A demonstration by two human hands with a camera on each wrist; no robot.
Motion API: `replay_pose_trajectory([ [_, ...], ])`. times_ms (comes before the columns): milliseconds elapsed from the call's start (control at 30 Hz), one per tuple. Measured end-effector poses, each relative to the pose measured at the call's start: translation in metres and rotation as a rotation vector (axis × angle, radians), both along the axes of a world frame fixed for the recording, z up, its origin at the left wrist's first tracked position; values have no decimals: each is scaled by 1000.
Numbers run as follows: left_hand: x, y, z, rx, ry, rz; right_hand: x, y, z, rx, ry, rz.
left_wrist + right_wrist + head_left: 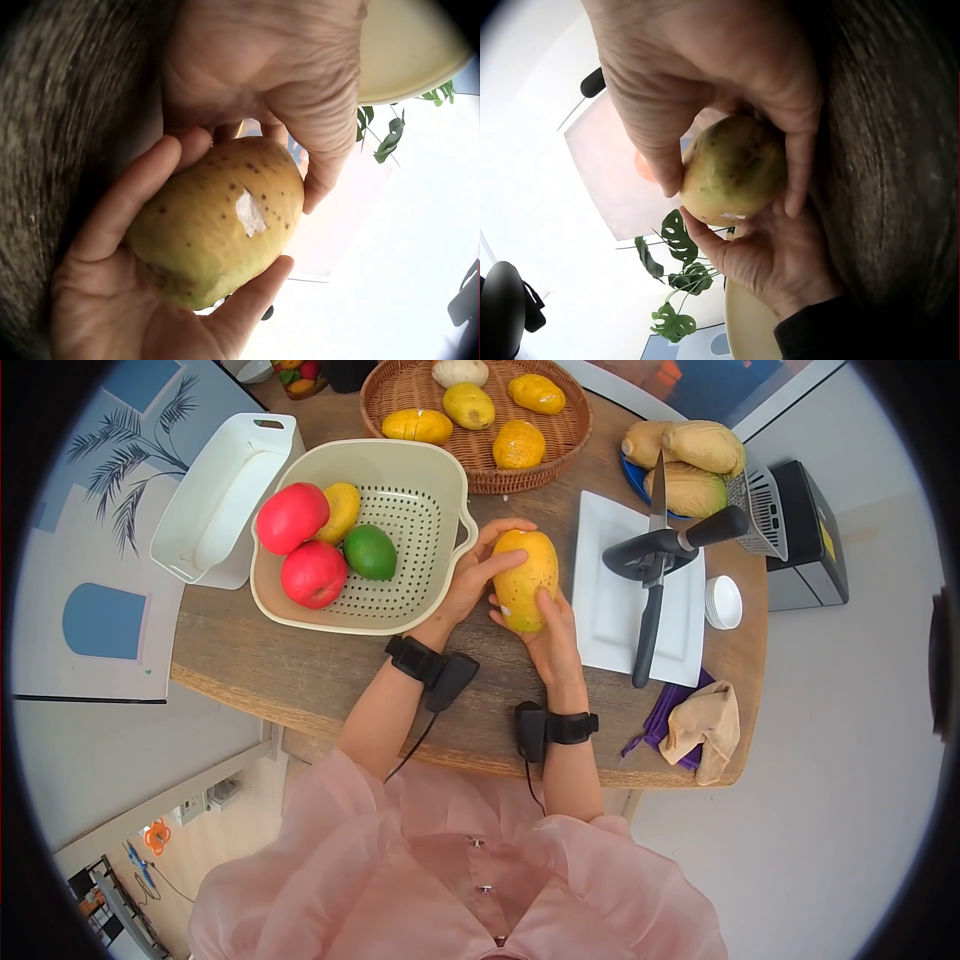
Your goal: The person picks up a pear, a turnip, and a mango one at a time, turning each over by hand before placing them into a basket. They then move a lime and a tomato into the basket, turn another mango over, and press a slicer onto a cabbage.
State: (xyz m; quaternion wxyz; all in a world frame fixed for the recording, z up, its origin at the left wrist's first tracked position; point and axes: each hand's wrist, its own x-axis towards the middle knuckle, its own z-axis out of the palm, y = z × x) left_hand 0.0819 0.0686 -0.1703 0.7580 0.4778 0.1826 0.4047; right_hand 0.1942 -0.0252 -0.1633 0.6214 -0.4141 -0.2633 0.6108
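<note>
A yellow mango (527,580) with dark specks is held between both hands above the table's front half. My left hand (468,582) grips its left side, thumb laid across the upper part of the skin. From below and the right, my right hand (553,640) holds the lower end, its thumb on the near side. In the left wrist view the mango (225,221) shows a small white patch and a greenish end. The right wrist view shows that green end of the mango (735,169) close up, fingers of both hands around it.
Left of the hands stands a cream colander (430,510) with red, yellow and green fruit, beside a white bin (205,510). Behind is a wicker basket (480,478) of yellow fruit. A white tray (600,590) at right bears a knife (658,490) and black-handled tools; cloths (705,725) lie nearby.
</note>
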Motion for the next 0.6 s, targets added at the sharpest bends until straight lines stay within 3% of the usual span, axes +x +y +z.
replay_pose_trajectory([
  [267,1,4,-1,-137,-69,69,2,-2,0,22,-7,50],
  [600,0,0,-2,-164,-18,-48,2,-4,-3,12,41,59],
])
